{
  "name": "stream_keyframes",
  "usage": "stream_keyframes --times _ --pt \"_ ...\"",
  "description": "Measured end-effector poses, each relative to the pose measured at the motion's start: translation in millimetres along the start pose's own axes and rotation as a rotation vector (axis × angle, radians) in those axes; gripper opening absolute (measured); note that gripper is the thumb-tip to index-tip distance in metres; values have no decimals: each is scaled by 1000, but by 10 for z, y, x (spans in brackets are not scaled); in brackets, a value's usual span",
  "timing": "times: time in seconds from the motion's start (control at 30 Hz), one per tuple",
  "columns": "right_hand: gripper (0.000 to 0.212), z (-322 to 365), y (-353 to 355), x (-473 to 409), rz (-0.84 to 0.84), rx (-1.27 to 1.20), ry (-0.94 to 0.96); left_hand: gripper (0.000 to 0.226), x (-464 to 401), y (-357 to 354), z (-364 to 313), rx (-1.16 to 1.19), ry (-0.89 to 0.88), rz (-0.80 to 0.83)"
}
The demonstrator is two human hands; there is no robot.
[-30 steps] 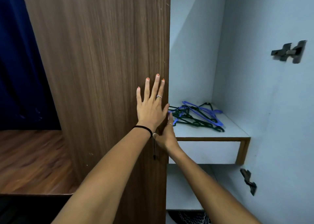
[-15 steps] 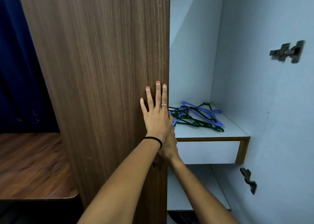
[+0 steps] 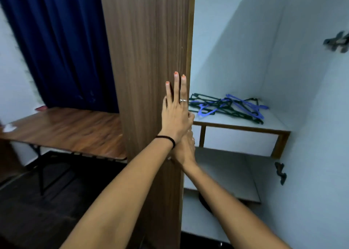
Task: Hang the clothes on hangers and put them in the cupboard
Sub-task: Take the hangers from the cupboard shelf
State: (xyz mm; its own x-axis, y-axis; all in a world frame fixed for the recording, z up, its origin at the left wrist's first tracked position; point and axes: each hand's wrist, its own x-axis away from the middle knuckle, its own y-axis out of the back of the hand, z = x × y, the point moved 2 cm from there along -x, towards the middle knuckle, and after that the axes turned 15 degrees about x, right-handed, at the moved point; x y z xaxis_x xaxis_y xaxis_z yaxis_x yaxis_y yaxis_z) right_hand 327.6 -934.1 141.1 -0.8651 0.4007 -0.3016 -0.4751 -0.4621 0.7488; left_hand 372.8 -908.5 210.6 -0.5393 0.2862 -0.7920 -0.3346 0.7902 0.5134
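A wood-grain cupboard door (image 3: 147, 50) stands upright in the middle of the view. My left hand (image 3: 175, 116) presses flat on its outer face near the right edge, fingers straight and pointing up. My right hand (image 3: 186, 150) sits just below and behind it at the door's edge, fingers curled round that edge, and is largely hidden by the left hand. Inside the white cupboard, a tangled pile of blue and dark green hangers (image 3: 226, 107) lies on the upper shelf (image 3: 241, 127). No clothes are in view.
A wooden folding table (image 3: 66, 127) stands to the left before a dark blue curtain (image 3: 62, 40). Two metal hinge plates (image 3: 337, 42) (image 3: 281, 173) stick out from the cupboard's right wall. A lower shelf (image 3: 226, 173) lies under the drawer box, with a dark object (image 3: 205, 201) below it.
The door has swung and now looks narrower, with the table and curtain showing on the left. My left hand has slid to the door's right edge, over my right hand.
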Motion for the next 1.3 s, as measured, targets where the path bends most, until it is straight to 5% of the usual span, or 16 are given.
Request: stream_keyframes --times 0.53,0.8,1.03,1.2,1.3 --pt "115 1177 -592 1055 419 -7 553 101 1026 2017 786 -274 156 -77" --pt "108 1898 -1062 1062 593 133 787 100 1082 2615 1375 -230 386 -99" --pt "104 1998 -1290 717 655 214 786 100 1073 2677 1689 -117 428 -184" --pt "100 1729 -1248 399 632 168 617 88 1043 2627 1676 7 374 -374" --pt "99 1337 -1127 149 587 191 492 84 986 2388 1529 -140 291 -463"
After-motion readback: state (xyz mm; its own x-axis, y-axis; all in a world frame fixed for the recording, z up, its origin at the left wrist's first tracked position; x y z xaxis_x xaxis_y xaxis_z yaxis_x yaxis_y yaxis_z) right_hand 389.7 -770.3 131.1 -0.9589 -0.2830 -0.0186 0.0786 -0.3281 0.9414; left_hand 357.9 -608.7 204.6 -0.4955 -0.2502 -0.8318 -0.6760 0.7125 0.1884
